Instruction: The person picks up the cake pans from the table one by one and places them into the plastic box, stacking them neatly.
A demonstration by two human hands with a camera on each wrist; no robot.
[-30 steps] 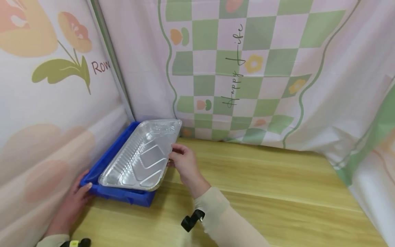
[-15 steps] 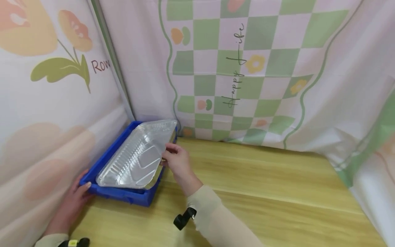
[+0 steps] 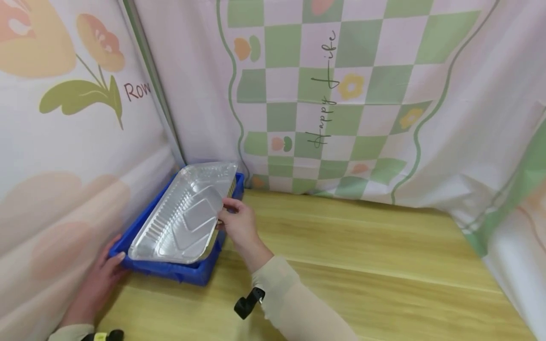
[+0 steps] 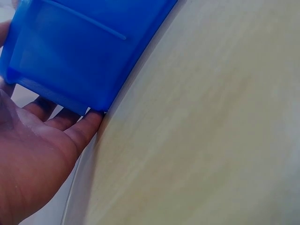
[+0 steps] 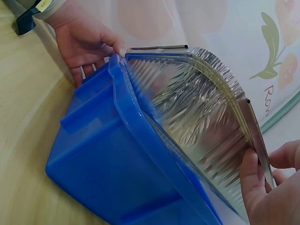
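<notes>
A silver foil tray (image 3: 183, 218) lies tilted over a blue plastic bin (image 3: 170, 272), its right side raised above the bin's rim. My right hand (image 3: 241, 228) pinches the tray's right rim between thumb and fingers, as the right wrist view also shows. At the bin's near left corner, my left hand (image 3: 100, 277) holds on with the thumb at the rim. In the left wrist view its fingers (image 4: 86, 129) touch the outer side of the bin. The bin's inside is mostly hidden beneath the tray.
Below everything is a wood-grain table (image 3: 362, 255). A flower-printed curtain (image 3: 85, 156) stands close along the bin's left side. Behind the table hangs a checked cloth (image 3: 315, 123). Wrist cameras (image 3: 249, 303) sit on both wrists.
The right hand has moved left with the foil tray, bringing it further over the bin. More of the bin's right rim shows now. The left hand and bin have stayed put.
</notes>
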